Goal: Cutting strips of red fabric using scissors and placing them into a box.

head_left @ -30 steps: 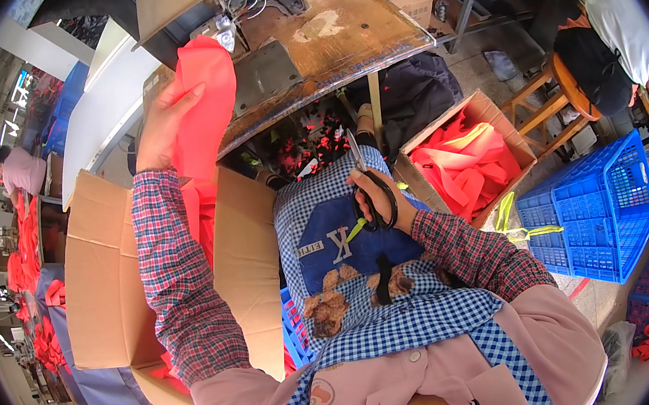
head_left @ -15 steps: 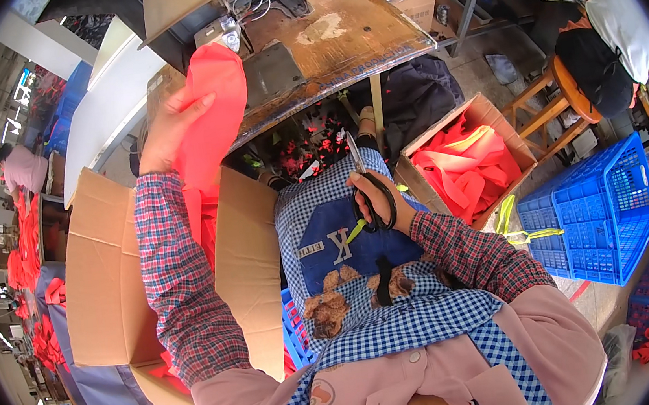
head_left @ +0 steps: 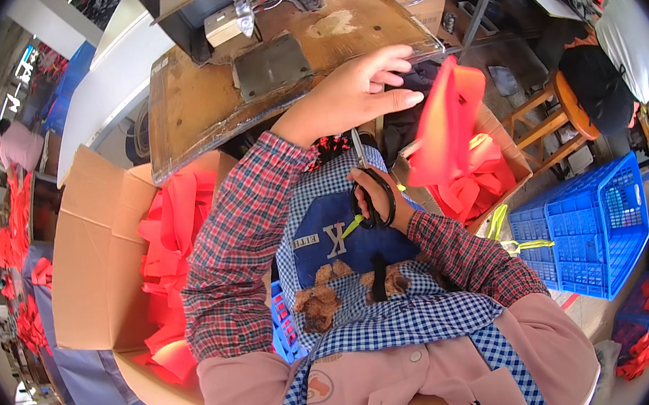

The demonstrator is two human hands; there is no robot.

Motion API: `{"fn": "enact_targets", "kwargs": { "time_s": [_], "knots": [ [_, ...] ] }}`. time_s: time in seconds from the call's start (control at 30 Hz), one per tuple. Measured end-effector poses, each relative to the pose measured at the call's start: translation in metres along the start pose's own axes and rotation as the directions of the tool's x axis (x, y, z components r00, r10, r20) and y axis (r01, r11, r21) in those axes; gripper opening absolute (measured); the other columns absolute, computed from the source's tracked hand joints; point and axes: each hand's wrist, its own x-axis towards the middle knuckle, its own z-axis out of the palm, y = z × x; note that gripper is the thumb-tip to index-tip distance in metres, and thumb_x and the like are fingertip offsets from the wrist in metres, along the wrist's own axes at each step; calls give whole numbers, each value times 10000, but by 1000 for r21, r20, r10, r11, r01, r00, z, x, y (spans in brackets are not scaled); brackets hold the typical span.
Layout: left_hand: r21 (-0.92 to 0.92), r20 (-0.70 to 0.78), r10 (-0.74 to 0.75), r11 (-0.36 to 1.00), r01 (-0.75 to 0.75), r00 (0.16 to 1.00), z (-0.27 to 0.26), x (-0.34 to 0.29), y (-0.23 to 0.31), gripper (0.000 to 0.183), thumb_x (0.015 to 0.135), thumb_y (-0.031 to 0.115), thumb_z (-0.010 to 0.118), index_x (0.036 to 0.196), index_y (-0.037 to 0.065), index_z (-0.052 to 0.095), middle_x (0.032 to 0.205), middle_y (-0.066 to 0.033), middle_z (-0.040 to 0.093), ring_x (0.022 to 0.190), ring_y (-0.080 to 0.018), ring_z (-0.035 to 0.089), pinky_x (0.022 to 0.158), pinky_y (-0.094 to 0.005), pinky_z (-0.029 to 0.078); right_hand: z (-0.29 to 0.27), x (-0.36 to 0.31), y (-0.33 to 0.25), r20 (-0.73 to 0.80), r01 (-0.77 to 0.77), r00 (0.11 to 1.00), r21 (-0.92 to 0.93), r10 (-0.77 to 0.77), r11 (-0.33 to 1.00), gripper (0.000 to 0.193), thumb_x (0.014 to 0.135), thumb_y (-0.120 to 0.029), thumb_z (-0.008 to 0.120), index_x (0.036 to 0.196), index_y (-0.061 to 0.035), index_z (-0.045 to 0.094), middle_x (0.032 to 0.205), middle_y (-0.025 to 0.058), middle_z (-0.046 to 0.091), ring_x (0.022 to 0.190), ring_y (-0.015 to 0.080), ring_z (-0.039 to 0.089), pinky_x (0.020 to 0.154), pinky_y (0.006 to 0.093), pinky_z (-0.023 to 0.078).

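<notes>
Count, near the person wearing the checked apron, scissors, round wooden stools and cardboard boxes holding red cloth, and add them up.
Scissors: 1
Round wooden stool: 1
Cardboard boxes holding red cloth: 2
Total: 4

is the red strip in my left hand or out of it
Out: the left hand is open, and the strip shows just beyond the thumb.

Red fabric (head_left: 450,132), black-handled scissors (head_left: 393,200), apron (head_left: 412,321) — blue-checked
</notes>
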Motion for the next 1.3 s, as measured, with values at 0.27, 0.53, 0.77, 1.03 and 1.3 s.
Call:
{"fn": "enact_targets", "kwargs": {
  "time_s": [0.27, 0.53, 0.77, 1.03, 1.3],
  "knots": [
    [355, -391, -357, 792, 497, 848, -104, -214, 8, 271, 936, 172, 602, 1141, -4, 624, 1009, -99, 682, 977, -152, 627, 848, -276, 500, -5, -1, -6, -32, -15, 999, 64, 17, 998, 324, 969, -334, 529, 1027, -19, 573, 625, 20, 506, 460, 104, 482, 402, 260, 404],
    [221, -813, -492, 234, 947, 311, -146, -380, -80, 566, 838, 382, 700, 1141, -85, 597, 1069, -202, 669, 998, -271, 644, 863, -356, 503, -7, 2, -5, -76, -42, 996, 18, 43, 999, 352, 948, -354, 552, 1043, -15, 569, 630, 8, 498, 466, 89, 473, 401, 244, 403],
    [252, -780, -589, 13, 968, 211, -160, -399, -124, 481, 812, 288, 638, 1113, -77, 554, 1102, -306, 608, 1036, -420, 602, 846, -450, 495, -7, 0, -3, -95, -42, 995, -9, 41, 999, 339, 942, -347, 562, 1039, -21, 572, 636, 8, 502, 471, 92, 479, 399, 249, 407],
    [-523, -632, -638, 770, 365, 441, -85, -299, 35, 360, 906, 171, 594, 1209, -21, 570, 1143, -104, 644, 958, -163, 644, 791, -303, 525, 26, -19, -13, 50, 194, 981, -156, -189, 969, 302, 911, -212, 635, 1129, -38, 518, 778, 11, 531, 633, 97, 534, 568, 219, 445],
    [-775, -144, -770, 478, 413, 621, 6, -205, 42, 341, 957, 262, 567, 1141, -24, 597, 969, -104, 672, 861, -191, 671, 699, -304, 568, 69, -39, -47, 593, 807, 588, -388, -550, 445, 617, 740, -107, 764, 1272, -37, 459, 1187, 138, 532, 1115, 236, 530, 965, 339, 420]
  ]
}}
